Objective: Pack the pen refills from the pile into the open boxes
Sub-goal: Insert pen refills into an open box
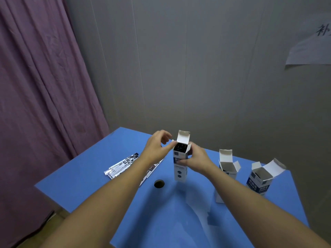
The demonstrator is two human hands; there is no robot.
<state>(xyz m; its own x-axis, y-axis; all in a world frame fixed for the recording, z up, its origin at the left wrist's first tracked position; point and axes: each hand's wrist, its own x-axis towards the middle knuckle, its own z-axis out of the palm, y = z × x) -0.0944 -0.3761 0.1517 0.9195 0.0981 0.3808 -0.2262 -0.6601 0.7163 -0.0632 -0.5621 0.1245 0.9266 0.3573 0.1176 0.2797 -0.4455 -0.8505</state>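
Here, right hand [194, 159] gripping the upright box [180, 165], left hand [157, 146] pinching its side flap [173, 142].

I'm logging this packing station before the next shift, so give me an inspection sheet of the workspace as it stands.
Surface: blue table, round hole in it.
Job's things: pen refills piled at left; held box upright, open, dark contents; two open boxes at right.
Clutter: nothing seen.
Hands: left hand at held box's side flap; right hand grips its body.
Cables: nothing seen.
Surroundings: purple curtain, grey wall, paper notice.
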